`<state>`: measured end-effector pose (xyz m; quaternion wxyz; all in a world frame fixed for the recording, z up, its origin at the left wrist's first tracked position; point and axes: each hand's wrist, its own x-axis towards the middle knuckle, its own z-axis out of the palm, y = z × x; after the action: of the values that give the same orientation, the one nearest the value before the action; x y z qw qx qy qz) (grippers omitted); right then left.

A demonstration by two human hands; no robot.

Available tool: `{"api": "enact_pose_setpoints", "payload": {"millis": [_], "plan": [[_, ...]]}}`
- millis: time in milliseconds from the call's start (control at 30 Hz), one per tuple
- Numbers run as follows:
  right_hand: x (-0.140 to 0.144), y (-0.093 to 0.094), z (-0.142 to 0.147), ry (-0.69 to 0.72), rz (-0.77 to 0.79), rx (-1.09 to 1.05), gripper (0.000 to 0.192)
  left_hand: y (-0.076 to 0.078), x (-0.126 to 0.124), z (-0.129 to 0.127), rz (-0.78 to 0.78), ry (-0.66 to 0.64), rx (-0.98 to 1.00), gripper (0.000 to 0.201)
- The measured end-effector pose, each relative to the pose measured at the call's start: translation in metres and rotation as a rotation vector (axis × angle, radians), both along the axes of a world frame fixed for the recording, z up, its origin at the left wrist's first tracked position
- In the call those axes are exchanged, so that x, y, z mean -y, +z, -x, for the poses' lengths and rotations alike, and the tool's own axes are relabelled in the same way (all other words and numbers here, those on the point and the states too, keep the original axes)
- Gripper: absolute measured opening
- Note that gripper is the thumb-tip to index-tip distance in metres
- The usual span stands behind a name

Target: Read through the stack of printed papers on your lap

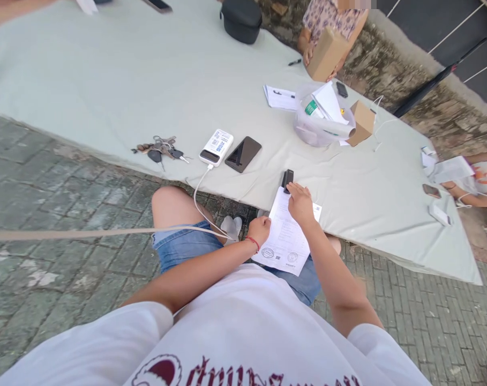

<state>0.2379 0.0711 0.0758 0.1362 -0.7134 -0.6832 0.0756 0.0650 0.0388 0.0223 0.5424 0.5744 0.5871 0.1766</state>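
Note:
A printed sheet of paper [285,236] with round stamps near its lower edge reaches from the table edge down over my lap. My left hand [259,229], with a red string at the wrist, is closed on the left edge of this paper. At the top of the sheet stands a black stapler [287,178], the paper's top-left corner at its near end. My right hand [300,205] lies over the upper part of the paper with fingers stretched out, fingertips at the stapler's near end. Whether it presses on the stapler I cannot tell.
Left of the stapler lie a dark phone [244,154], a white power bank [216,147] with a cable, and keys [162,150]. Beyond are a plastic basket [313,131] with papers and a small cardboard box [362,123]. A person across the table holds a carton [327,53].

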Motion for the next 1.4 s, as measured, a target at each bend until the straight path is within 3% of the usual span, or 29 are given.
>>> {"api": "enact_pose_setpoints", "payload": {"millis": [267,533,1200,1400], "plan": [[0.001,-0.004,-0.005,-0.009,-0.018,-0.070,0.051,-0.005,0.008,0.012,0.012,-0.042,-0.049,0.035],[0.012,-0.001,0.005,-0.025,0.001,0.084,0.052,-0.004,0.013,0.004,-0.002,-0.068,-0.029,0.035],[0.025,-0.028,0.020,0.017,0.142,0.156,0.064,-0.003,0.012,0.003,0.058,-0.064,0.007,0.035],[0.015,-0.018,0.005,0.038,0.070,0.099,0.062,-0.001,0.012,0.005,0.035,-0.056,0.002,0.033]]}}
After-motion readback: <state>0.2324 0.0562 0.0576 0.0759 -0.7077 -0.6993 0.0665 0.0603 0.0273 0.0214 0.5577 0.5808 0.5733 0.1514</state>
